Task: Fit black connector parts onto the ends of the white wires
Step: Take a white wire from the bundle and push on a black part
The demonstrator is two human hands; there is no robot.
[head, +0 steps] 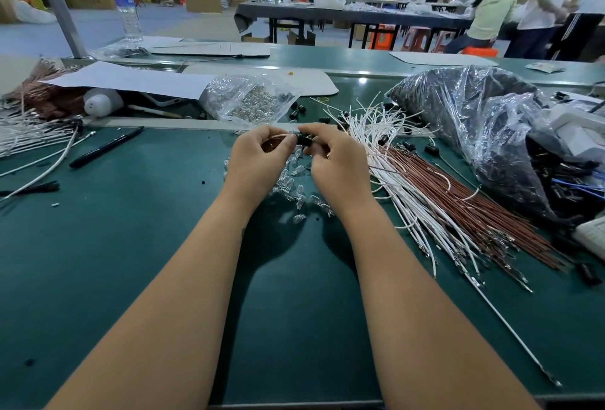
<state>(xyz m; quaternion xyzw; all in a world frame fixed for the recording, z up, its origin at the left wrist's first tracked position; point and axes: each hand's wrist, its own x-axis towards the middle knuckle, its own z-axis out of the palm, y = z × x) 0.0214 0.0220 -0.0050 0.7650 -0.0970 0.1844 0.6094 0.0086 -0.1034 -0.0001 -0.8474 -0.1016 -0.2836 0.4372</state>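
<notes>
My left hand (258, 157) and my right hand (337, 160) meet above the green table, fingertips almost touching. A small black connector part (302, 140) is pinched in my right hand's fingers. My left hand pinches a thin wire end (278, 137) against that part. A fan of white wires (402, 187) lies just right of my right hand, with brown wires (458, 200) beside it. Loose black connector parts (383, 141) are scattered among the wire ends. Several small clear bulbs (294, 187) lie on the table under my hands.
A clear bag of bulbs (252, 101) sits behind my hands. A large plastic bag of black parts (474, 128) fills the right side. A black pen (106, 147) and finished wires (29, 137) lie at left. A water bottle (127, 6) stands far left. People work at a back table.
</notes>
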